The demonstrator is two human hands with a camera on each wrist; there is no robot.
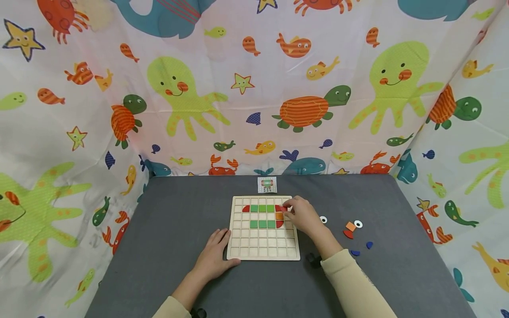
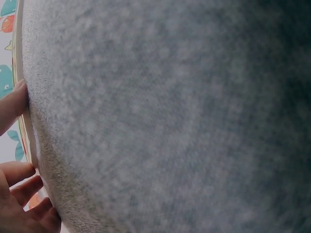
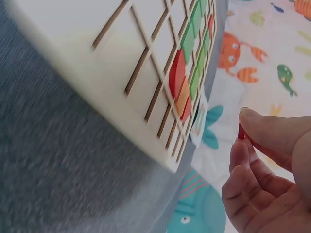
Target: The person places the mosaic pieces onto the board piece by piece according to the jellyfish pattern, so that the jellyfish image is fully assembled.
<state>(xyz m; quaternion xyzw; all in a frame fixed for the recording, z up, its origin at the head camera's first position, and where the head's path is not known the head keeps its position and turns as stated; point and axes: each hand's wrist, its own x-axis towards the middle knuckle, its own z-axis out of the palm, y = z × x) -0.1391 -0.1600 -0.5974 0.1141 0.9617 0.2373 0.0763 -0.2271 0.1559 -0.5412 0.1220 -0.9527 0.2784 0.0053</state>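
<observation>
Currently, pinched piece: a small red piece (image 3: 241,131), held between the thumb and fingertips of the right hand (image 1: 305,215); in the head view it is over the far right part of the board, but whether it touches the wood I cannot tell.
Right hand: grasping that red piece, the other fingers bent loosely below it in the right wrist view.
Grid board: a pale wooden board (image 1: 254,246) of square cells, lying flat on the table.
Upper row of pieces: three green squares (image 1: 262,208) side by side, a red rounded piece (image 1: 246,208) at their left end and another red piece (image 1: 278,208) at their right.
Lower row: three more green squares (image 1: 262,224), ending at the right in a red curved piece (image 1: 280,224).
Between the rows: an orange square (image 1: 279,216) at the right end.
Left hand: gripping nothing; the left hand (image 1: 212,255) rests at the board's near left corner, fingers along the left edge, thumb by the near edge.
Picture card: a small card (image 1: 267,185) just beyond the far edge.
Loose pieces, right of the board: two white rings (image 1: 358,224), an orange block (image 1: 351,226), a red piece (image 1: 348,234) and two blue pieces (image 1: 355,253).
Surroundings: a dark grey table (image 1: 179,212), with sea-animal fabric (image 1: 222,53) behind.
</observation>
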